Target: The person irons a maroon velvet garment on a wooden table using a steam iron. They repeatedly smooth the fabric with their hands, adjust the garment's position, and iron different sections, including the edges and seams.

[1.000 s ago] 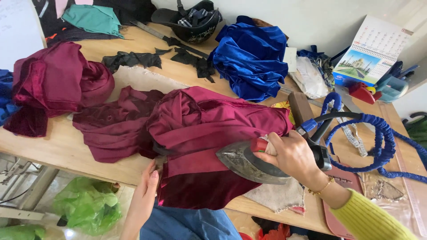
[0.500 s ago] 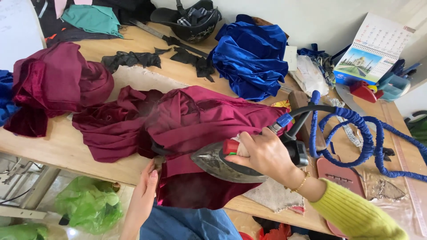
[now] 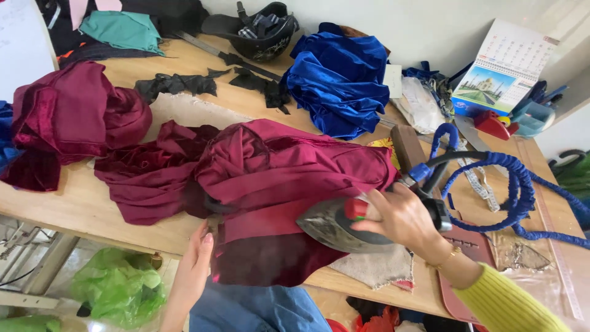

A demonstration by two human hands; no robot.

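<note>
- L hand (image 3: 195, 265) at table edge, fingers flat, pinning hem of maroon cloth (image 3: 276, 184); soft, slippery, prob. needs tension.
- R hand (image 3: 402, 220) wrapped round iron (image 3: 344, 226) handle, sole on cloth; looks heavy, hot, grip handle only.
- Blue hose (image 3: 516, 184) behind.

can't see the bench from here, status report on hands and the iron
Right hand gripping iron, soleplate on maroon fabric. Left hand pinning fabric edge at table front. Blue hose coiled right of iron.
</note>
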